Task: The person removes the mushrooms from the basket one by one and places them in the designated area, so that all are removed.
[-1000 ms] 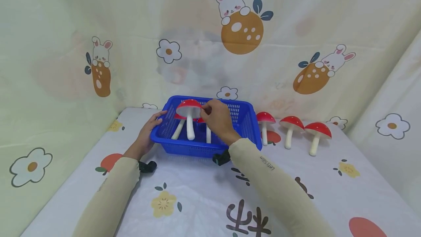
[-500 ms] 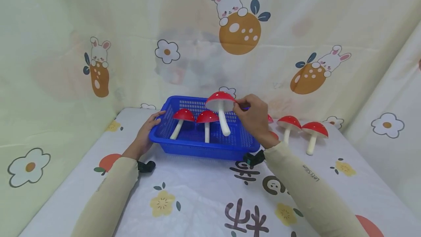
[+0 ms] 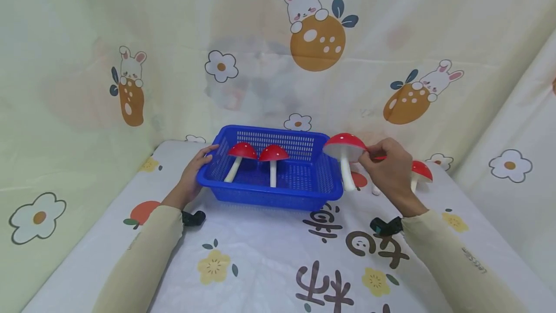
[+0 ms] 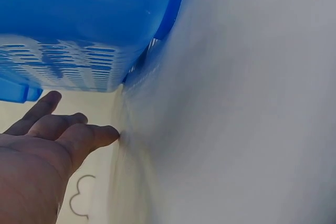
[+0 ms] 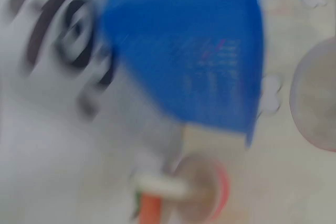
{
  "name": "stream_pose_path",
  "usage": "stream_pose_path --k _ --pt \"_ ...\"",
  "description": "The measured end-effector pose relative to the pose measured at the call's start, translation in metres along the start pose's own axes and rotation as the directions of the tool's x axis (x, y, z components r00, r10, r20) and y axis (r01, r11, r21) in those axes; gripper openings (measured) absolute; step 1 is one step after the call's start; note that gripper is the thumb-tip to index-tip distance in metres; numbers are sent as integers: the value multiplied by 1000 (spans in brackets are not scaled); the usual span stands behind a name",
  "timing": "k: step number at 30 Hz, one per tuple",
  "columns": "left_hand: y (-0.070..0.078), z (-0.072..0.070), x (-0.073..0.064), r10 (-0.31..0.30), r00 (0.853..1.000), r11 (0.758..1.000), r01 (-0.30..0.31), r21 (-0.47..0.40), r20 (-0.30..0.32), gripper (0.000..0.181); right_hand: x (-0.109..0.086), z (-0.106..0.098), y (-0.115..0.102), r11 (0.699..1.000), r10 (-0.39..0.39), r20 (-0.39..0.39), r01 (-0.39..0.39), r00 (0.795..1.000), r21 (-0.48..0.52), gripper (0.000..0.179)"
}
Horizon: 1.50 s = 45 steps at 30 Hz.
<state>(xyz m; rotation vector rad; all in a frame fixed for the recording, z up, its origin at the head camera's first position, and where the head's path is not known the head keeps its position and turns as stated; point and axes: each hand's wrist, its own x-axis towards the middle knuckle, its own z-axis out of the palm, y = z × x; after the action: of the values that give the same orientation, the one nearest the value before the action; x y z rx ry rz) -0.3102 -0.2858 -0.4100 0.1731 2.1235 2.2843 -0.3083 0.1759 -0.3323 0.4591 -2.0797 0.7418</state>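
Head downward, 2 wrists close (basket (image 3: 269, 199) shared)

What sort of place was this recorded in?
Probably a makeshift indoor recording booth: a rabbit-print backdrop hangs behind a covered table bearing a blue plastic basket with two artificial red-capped mushrooms.

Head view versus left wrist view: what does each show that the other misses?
Only the head view: the right hand pinching a red-capped mushroom by its cap edge, two mushrooms inside the basket, and other mushrooms on the table, partly hidden behind that hand.
Only the left wrist view: the basket's slotted outer wall beside the left hand, close up.
Both: the left hand, the basket and the table.
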Motion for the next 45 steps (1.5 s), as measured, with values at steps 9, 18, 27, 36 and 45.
stream_pose_path --k 9,18,27,36,45 --pt "0 -1 2 6 1000 1000 -6 10 4 48 -34 -19 40 986 -47 93 61 995 -153 16" --pt "1 -2 -1 -8 1000 1000 8 -3 -15 47 -66 -2 54 983 -52 219 89 974 -161 32" --pt "3 1 -1 -2 1000 1000 1 -17 -4 47 -74 -9 39 973 54 385 38 921 -226 16" --pt "2 -1 -3 -12 1000 1000 12 -11 -12 47 -70 -20 18 958 144 558 27 817 -287 24" --pt "2 0 -2 -18 1000 1000 18 -5 -12 46 -57 -42 -9 945 147 644 87 750 -316 34"
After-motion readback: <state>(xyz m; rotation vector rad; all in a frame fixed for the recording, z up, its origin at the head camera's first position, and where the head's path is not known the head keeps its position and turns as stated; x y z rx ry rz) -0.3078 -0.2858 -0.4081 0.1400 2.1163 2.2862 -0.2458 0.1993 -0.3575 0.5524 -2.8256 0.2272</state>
